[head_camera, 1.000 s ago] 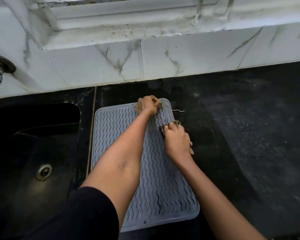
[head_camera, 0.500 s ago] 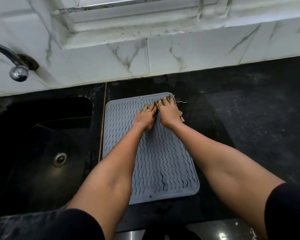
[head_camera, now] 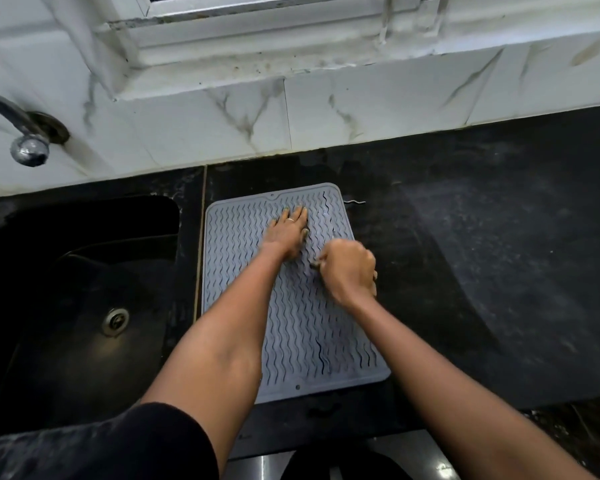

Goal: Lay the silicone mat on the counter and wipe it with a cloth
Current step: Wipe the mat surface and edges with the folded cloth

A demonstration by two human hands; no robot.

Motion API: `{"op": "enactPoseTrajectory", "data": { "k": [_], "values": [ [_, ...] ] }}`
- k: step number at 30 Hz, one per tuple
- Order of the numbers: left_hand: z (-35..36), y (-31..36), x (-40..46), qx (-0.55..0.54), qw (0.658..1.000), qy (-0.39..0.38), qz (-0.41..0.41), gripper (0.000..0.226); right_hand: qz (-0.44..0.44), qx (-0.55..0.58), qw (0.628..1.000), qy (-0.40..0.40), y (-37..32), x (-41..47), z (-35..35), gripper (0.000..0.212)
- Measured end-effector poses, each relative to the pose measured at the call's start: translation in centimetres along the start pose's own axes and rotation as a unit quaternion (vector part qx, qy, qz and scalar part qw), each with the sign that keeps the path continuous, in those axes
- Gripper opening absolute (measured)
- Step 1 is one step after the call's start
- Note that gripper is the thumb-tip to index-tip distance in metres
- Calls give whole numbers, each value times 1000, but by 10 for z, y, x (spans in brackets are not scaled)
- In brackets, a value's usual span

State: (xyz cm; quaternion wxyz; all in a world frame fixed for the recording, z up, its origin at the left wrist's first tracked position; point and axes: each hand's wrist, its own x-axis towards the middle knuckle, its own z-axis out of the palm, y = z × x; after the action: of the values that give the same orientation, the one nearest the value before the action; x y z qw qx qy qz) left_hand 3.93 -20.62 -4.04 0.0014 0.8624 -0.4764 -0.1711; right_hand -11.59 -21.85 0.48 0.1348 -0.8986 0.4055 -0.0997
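Dim, soft light; wide-angle bending at edges.

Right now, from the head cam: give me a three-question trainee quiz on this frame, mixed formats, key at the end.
1. True or false: the mat lies flat on the counter, right of the sink.
2. Which hand presses flat on the mat with straight fingers? A) left hand B) right hand
3. Fill in: the right hand is curled round a ____, mostly hidden in its grip.

Key
1. True
2. A
3. cloth
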Motion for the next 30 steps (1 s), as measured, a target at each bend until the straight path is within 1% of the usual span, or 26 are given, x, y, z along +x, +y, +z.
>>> {"op": "enactPoseTrajectory", "data": {
  "k": [2, 3, 4, 5, 7, 8, 9, 12, 14, 16, 19, 21, 23, 25, 28, 29, 30],
  "values": [
    [4, 1, -1, -6, 1000, 14, -1, 54, 38, 53, 997, 51, -4, 34, -9, 14],
    [6, 0, -1, -16, 1000, 22, -3, 53, 39, 75, 994, 66, -5, 54, -11, 14],
    [9, -1, -2, -27, 999, 32, -4, 53, 27, 85, 995, 54, -5, 73, -11, 16],
    [13, -2, -3, -37, 998, 43, -4, 52, 0, 70, 997, 11, -4, 90, -8, 22],
    [20, -3, -5, -49, 997, 59, -3, 52, -67, -8, 991, -112, 3, 107, 3, 39],
    [22, -3, -5, -53, 997, 64, -3, 52, -92, -40, 985, -138, 8, 107, 12, 44],
    [25, -4, -3, -58, 996, 69, -3, 52, -104, -52, 985, -127, 12, 101, 22, 46],
    [26, -5, -1, -74, 993, 88, -5, 51, -89, -33, 995, -26, 17, 51, 35, 43],
    [27, -6, -2, -84, 992, 92, -4, 51, -79, -42, 996, 1, 18, 12, 35, 42],
    [31, -5, -3, -87, 992, 90, -2, 52, -76, -57, 995, 8, 21, -24, 31, 40],
    [30, -4, -3, -88, 992, 95, 1, 51, -72, -60, 995, -31, 26, -50, 18, 34],
    [29, -2, -4, -82, 992, 92, -8, 51, -54, -10, 998, -32, 29, -44, 4, 25],
    [29, 3, -8, -81, 991, 100, -19, 51, -23, 66, 998, 10, 29, -31, -10, 19],
    [30, 11, -19, -111, 983, 146, -3, 48, 9, 134, 988, 75, 23, -15, -19, 20],
    [34, 29, -41, -119, 949, 280, 82, 32, 70, 227, 964, 122, 19, 9, -29, 31],
    [36, 34, -45, -110, 941, 298, 117, 28, 82, 241, 958, 130, 21, 15, -31, 34],
    [37, 38, -46, -97, 941, 288, 148, 28, 90, 249, 955, 137, 25, 19, -31, 36]
  ]
}}
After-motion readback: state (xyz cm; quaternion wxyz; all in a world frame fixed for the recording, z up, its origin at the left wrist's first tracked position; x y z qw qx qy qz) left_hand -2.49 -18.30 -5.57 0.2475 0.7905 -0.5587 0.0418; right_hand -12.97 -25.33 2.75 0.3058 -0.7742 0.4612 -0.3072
